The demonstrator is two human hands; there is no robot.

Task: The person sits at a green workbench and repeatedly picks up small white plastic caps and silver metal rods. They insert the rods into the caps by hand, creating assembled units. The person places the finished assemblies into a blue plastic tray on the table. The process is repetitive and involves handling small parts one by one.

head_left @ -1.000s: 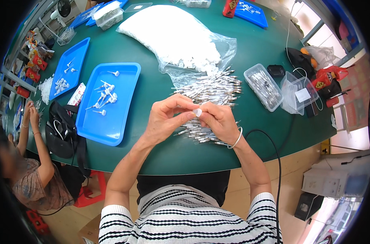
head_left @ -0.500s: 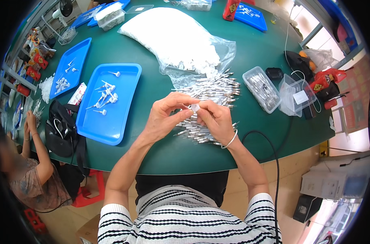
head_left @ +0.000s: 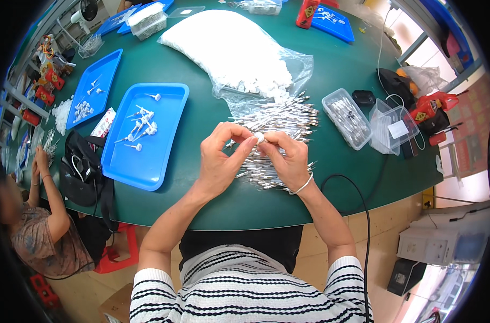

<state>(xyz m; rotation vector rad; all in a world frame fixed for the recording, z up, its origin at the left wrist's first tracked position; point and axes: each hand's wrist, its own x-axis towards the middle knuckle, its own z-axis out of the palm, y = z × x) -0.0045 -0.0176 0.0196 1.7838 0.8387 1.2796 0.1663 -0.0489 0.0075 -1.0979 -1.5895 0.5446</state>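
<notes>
A small white plastic cap (head_left: 259,137) is pinched between the fingertips of my left hand (head_left: 217,159) and my right hand (head_left: 289,161), which meet in front of me. Both hands are closed at the thumb and forefinger. Whether a metal pin is also between the fingers is hidden. Under and behind the hands lies a loose heap of thin metal pins (head_left: 288,114). Just beyond it, a clear plastic bag (head_left: 301,65) spills a mass of white caps (head_left: 218,46). Left of my left hand, a blue tray (head_left: 159,126) holds several pins with white caps on them.
A second blue tray (head_left: 106,70) with capped pins stands farther left, beside a black bag (head_left: 78,169). To the right are a clear box (head_left: 347,118) of metal pins and clear tubs (head_left: 395,126). A black cable (head_left: 358,191) crosses the table's near edge. Another person (head_left: 51,231) sits at left.
The white cap has turned and shifted slightly up between my fingertips. My left hand's fingers have closed in more around it. The trays and heaps stay where they were.
</notes>
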